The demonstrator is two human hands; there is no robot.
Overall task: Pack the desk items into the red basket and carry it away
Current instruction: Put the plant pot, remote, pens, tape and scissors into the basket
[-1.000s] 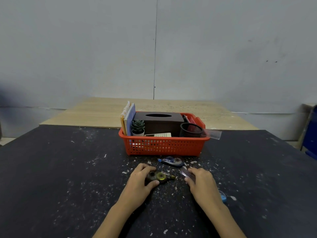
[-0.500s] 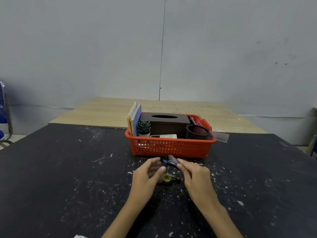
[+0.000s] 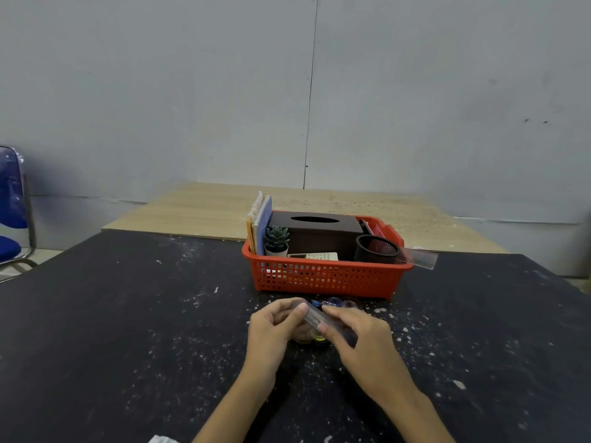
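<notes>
Red perforated plastic basket (image 3: 326, 278) sits on the black, white-flecked counter (image 3: 128, 330), just beyond both hands. Already packed: spiral-bound notebooks (image 3: 259, 223) upright against the left wall, small potted succulent (image 3: 277, 239) beside them, dark brown tissue box (image 3: 315, 231) along the back, black mesh pen cup (image 3: 377, 249) at the right, a pale calculator-like item (image 3: 315, 256) lying flat at the front. Clear plastic ruler (image 3: 419, 257) overhangs the right rim, probably too long to lie flat inside.

Left hand (image 3: 271, 334) and right hand (image 3: 358, 334) meet over the counter just in front of the basket. Between them, a small clear plastic piece (image 3: 315, 316), blurred; it looks like a cap or cover. Left fingers (image 3: 295, 311) curl round its left end; right fingers (image 3: 332, 314) pinch its right part, thumb beneath. Both sets are clamped on the piece.

Beneath the hands, a yellow-and-dark correction tape dispenser (image 3: 315, 338) lies on the counter, mostly hidden. A blue correction tape dispenser (image 3: 334, 303) lies between the hands and the basket's front wall.

Judgement: the two-handed hold suggests the piece is being oriented to fit on a dispenser before packing. Packing is nearly done; these small items remain outside, and the carry is not begun. Gaps at the basket's front suit small items.
</notes>
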